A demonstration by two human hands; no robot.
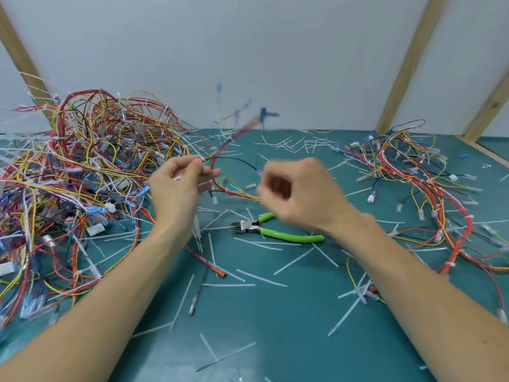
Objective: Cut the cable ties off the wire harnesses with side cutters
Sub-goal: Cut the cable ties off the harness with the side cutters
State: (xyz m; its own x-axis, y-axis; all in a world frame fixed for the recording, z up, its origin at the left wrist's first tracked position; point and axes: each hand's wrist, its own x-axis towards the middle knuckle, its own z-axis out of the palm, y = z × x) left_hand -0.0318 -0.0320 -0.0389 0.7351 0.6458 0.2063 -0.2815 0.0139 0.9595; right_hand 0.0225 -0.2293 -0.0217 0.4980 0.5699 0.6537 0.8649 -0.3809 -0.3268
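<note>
Left hand pinches a red harness; blurred right hand seemingly grips its other end, fingers curled.

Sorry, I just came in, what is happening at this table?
A person is working through wire harnesses. The left hand pinches a red harness lifted above the green mat; the blurred right hand is curled near its other end. The green side cutters lie unused on the mat between the arms, among cut ties.

1 head-worn wide-angle view looks forward and down, close over the green mat, facing a white wall.
</note>
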